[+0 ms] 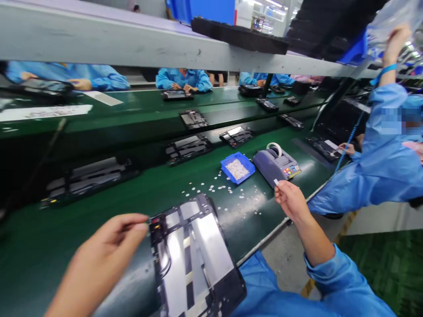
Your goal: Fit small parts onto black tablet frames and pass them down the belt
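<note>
An opened tablet-like device [193,255] with shiny metal plates lies on the green belt right in front of me. My left hand [109,246] pinches its upper left corner with thumb and forefinger. My right hand [289,198] is raised to the right and pinches a small piece of tape [276,181] just in front of the grey tape dispenser [276,164]. A small blue tray [237,167] with pale bits stands left of the dispenser.
Several similar open devices [188,147] lie along the green conveyor [99,189]. Small white scraps [224,189] litter the belt. A co-worker in a blue coat [373,167] sits at the right, one arm raised. Other workers sit across the line. A grey shelf [132,44] runs overhead.
</note>
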### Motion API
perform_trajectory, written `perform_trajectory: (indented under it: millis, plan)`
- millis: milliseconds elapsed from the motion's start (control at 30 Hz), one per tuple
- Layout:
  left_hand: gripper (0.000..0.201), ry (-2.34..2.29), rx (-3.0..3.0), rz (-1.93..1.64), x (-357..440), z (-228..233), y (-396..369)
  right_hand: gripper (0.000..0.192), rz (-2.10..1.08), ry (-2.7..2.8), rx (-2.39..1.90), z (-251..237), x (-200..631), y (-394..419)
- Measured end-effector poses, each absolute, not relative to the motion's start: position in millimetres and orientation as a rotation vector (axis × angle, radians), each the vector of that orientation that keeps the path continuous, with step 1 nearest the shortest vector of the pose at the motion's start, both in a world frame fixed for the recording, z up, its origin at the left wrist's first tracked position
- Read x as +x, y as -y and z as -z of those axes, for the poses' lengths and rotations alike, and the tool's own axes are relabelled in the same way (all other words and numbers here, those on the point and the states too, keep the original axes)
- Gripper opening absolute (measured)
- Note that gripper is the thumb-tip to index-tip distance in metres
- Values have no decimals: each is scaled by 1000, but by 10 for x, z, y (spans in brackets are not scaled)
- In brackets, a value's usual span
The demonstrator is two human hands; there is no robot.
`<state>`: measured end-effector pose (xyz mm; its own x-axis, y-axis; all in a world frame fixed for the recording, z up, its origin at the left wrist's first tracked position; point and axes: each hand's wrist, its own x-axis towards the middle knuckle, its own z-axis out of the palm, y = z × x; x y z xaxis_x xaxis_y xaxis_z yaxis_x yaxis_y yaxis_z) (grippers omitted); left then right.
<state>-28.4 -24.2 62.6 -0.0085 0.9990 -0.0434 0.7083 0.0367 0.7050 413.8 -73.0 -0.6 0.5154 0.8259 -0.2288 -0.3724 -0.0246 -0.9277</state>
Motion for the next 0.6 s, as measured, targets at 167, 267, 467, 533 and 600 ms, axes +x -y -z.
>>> perform_trajectory:
  millis: [167, 267, 467, 533, 600]
  plan:
    - [42, -1253, 1346, -809, 563, -856, 457, 23, -1272, 1013, -1125, -389, 2848, 538]
    - [33, -1091, 1098, -927, 672, -748, 431, 21, -1318, 1256, -1047, -515, 2328, 469]
    - [17, -1244, 1078, -1165, 19, -663, 425, 18, -1087, 1776, -1106, -499, 2155, 274]
    - [17, -1367, 1225, -1095, -247, -693, 418, 18, -790, 2067, -1083, -466, 2190, 165]
    - [16, -1426, 1416, -904, -409, -711, 392, 21, -490, 2318, -965, -422, 2180, 52]
